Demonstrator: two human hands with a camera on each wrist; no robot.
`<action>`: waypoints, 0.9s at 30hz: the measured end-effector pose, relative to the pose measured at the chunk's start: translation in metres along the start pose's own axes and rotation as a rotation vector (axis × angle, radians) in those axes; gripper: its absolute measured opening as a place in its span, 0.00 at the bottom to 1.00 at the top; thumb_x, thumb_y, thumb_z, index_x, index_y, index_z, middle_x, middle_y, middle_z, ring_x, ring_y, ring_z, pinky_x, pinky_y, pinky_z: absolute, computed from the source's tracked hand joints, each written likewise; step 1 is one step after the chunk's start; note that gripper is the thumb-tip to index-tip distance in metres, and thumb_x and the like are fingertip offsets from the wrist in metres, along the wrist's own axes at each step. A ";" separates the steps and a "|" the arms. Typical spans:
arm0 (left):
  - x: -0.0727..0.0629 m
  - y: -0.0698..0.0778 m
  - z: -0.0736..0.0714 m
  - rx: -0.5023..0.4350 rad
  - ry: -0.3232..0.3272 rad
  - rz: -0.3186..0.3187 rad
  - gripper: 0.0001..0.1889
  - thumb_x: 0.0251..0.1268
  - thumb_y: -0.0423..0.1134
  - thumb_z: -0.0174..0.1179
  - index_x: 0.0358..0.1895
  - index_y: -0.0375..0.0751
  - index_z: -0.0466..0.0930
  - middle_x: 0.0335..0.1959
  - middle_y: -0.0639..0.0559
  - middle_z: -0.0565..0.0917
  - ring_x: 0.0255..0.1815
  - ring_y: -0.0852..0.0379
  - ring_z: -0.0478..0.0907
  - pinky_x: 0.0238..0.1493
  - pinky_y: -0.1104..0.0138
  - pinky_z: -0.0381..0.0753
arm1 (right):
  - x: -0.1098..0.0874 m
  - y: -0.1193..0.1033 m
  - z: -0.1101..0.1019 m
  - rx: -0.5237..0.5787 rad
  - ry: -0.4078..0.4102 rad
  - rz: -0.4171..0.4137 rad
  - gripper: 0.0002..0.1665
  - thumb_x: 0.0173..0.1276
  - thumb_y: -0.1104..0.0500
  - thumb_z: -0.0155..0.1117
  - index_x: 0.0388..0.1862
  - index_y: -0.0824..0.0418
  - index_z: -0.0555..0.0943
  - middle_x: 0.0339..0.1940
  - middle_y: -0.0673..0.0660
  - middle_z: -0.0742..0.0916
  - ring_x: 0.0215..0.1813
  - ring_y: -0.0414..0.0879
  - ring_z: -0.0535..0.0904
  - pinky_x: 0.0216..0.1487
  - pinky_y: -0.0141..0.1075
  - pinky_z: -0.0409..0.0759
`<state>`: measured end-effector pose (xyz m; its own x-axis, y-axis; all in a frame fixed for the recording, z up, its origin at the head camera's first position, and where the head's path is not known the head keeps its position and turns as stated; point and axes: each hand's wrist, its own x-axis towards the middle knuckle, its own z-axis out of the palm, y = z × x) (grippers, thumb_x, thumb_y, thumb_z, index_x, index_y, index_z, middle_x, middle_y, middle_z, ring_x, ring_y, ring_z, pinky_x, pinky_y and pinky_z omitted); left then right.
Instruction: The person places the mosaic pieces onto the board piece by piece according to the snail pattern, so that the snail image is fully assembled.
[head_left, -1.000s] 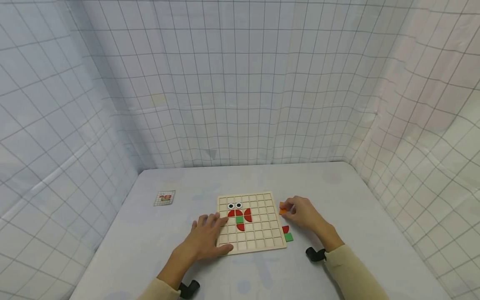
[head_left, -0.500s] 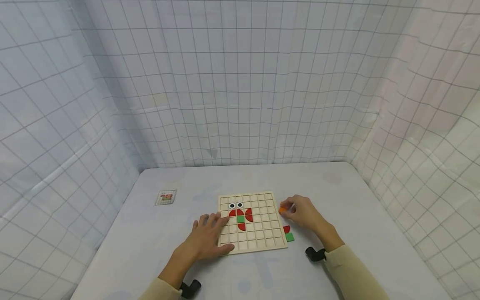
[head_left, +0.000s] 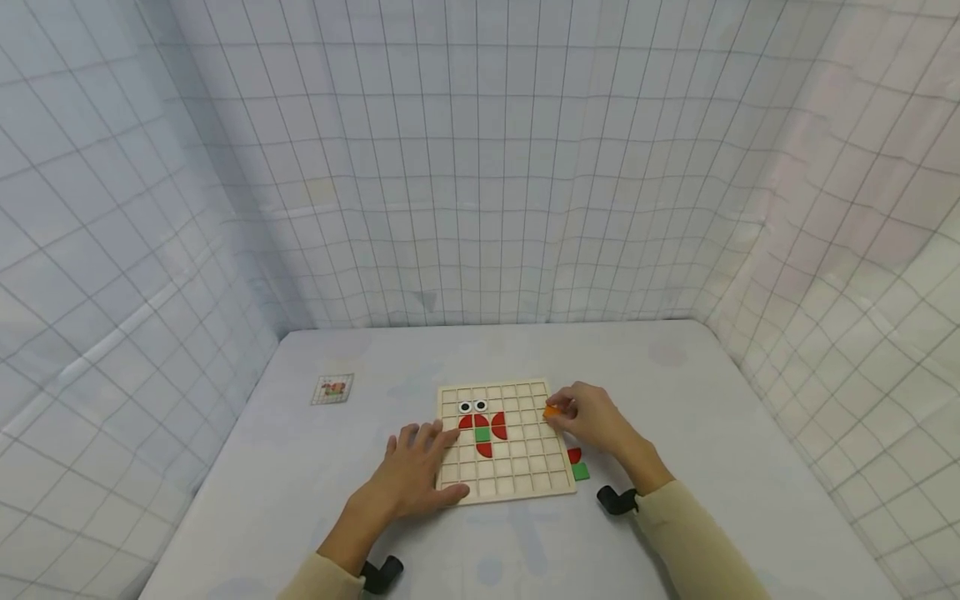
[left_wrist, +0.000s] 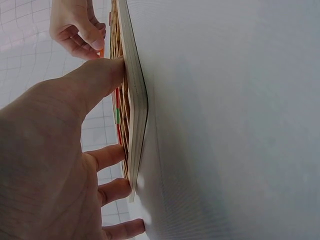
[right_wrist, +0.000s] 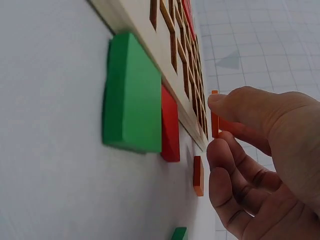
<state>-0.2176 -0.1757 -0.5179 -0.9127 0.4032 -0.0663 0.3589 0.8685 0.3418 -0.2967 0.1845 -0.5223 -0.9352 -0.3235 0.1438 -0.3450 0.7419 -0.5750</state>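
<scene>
My right hand [head_left: 600, 423] pinches a small orange tile [head_left: 552, 412] between thumb and fingers, raised over the right edge of a wooden grid board [head_left: 525, 475]. In the right wrist view the tile [right_wrist: 215, 117] is held on edge, apart from the board. With fingers spread, my left hand [head_left: 411, 473] rests on the board's left side. Its thumb [left_wrist: 102, 75] touches the near left corner in the left wrist view. Set in the grid are two eye tiles [head_left: 473, 406], several red curved tiles [head_left: 499, 426] and a green square [head_left: 482, 434].
Beside the board's right edge lie a red tile [right_wrist: 170, 125] and a green tile [right_wrist: 142, 100]. Another orange tile [right_wrist: 198, 176] and part of a second green piece [right_wrist: 180, 233] lie farther along. A picture card [head_left: 332, 389] is at the table's far left. Grid-patterned curtains surround the table.
My right hand has picked up the orange tile from the table beside the board and carried it left over the board's right edge. My left hand has stayed in place.
</scene>
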 end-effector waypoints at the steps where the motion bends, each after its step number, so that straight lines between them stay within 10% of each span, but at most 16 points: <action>1: 0.000 0.000 0.000 0.002 0.002 0.000 0.50 0.72 0.72 0.72 0.89 0.51 0.71 0.89 0.35 0.71 0.86 0.24 0.67 0.81 0.17 0.67 | 0.002 -0.002 0.000 0.004 -0.004 -0.006 0.13 0.76 0.59 0.85 0.55 0.60 0.96 0.46 0.52 0.93 0.43 0.40 0.83 0.47 0.32 0.85; 27: 0.002 0.001 0.001 -0.017 -0.010 -0.029 0.50 0.70 0.70 0.74 0.89 0.50 0.72 0.90 0.35 0.71 0.88 0.24 0.65 0.83 0.16 0.64 | 0.026 -0.027 0.023 0.056 -0.154 -0.106 0.11 0.78 0.64 0.81 0.55 0.57 0.94 0.52 0.52 0.93 0.44 0.39 0.81 0.49 0.32 0.84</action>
<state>-0.2189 -0.1742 -0.5182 -0.9205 0.3813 -0.0855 0.3293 0.8747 0.3557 -0.3096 0.1425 -0.5217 -0.8692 -0.4874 0.0837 -0.4322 0.6663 -0.6077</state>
